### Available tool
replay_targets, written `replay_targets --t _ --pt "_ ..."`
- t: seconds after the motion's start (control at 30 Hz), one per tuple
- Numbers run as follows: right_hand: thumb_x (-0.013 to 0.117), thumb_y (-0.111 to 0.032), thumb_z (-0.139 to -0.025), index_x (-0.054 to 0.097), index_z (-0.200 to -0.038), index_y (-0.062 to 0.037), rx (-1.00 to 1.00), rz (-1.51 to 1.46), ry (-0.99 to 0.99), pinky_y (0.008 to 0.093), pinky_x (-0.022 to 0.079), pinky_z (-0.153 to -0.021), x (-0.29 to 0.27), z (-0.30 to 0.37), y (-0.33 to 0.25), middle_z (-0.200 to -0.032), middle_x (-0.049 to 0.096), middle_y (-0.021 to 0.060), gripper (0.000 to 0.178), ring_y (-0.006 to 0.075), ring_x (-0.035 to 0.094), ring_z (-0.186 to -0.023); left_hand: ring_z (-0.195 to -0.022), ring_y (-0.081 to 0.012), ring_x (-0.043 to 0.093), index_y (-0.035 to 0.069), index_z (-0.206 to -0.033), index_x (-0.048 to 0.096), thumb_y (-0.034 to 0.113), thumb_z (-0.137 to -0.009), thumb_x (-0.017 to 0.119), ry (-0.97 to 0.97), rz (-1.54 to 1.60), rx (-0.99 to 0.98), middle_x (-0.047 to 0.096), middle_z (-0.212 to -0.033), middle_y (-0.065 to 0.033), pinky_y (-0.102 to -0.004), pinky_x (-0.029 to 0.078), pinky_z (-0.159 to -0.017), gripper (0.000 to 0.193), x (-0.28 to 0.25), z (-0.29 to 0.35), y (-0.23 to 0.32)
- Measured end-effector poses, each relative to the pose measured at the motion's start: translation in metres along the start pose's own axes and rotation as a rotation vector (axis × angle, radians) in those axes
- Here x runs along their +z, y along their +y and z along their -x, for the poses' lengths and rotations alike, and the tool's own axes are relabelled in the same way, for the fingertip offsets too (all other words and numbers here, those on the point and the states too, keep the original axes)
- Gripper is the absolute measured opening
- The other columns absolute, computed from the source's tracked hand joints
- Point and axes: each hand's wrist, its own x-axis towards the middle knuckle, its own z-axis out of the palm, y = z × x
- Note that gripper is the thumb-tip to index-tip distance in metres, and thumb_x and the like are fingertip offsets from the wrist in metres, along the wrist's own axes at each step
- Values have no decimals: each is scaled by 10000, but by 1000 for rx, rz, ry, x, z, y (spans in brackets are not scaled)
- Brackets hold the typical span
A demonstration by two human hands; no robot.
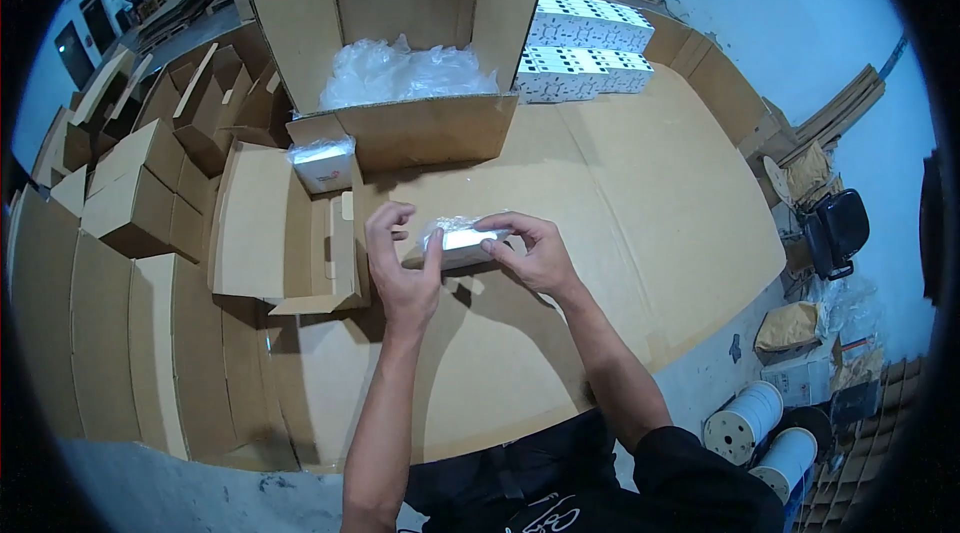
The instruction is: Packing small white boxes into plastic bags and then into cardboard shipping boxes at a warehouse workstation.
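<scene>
A small white box in clear plastic wrap is held just above the cardboard-topped table, in front of me. My right hand grips its right end between thumb and fingers. My left hand is at the box's left end, its thumb against the wrap and its fingers raised and apart from it. Left of my hands stands an opened cardboard carton. One wrapped white box sits in its far end. The underside of the held box is hidden.
A large open carton with clear plastic bags stands at the back. White patterned boxes are stacked behind it to the right. Several open brown cartons crowd the left. Cable spools and a black chair stand on the right.
</scene>
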Motion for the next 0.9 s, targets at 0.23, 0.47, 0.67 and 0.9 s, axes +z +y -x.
replay_targets --t 0.23,0.47,0.67,0.9 --pt "758 -116 -878 749 -1143 -28 -40 105 -36 324 520 -932 -6 -5 -1 -1091 766 101 279 176 694 -1027 -1070 -257 611 81 -1081 716 35 -872 757 -152 -291 403 742 -1038 -50 -422 462 -965 218 -9 -1 -5" --pt "736 -81 -856 746 -1116 -44 34 360 -148 364 523 -947 -17 -15 -25 -1107 746 101 263 221 682 -1049 -1004 -269 637 78 -1143 732 68 -793 836 -261 -168 213 744 -1085 -67 -389 510 -935 365 -14 -2 -3" --pt "730 -118 -874 725 -1119 -55 -296 625 -191 438 516 -963 -17 -21 -33 -1136 708 112 254 329 645 -1105 -1071 -250 684 48 -1240 661 54 -824 830 -306 0 14 735 -1111 -108 -365 547 -935 450 -7 -1 -9" --pt "687 -70 -893 688 -1162 -46 -277 786 -274 457 516 -933 -13 -24 -43 -1075 711 142 270 364 631 -1046 -1169 -329 637 20 -1394 534 115 -857 796 -260 2 -171 643 -1278 -168 -409 504 -1011 604 -5 26 -22"
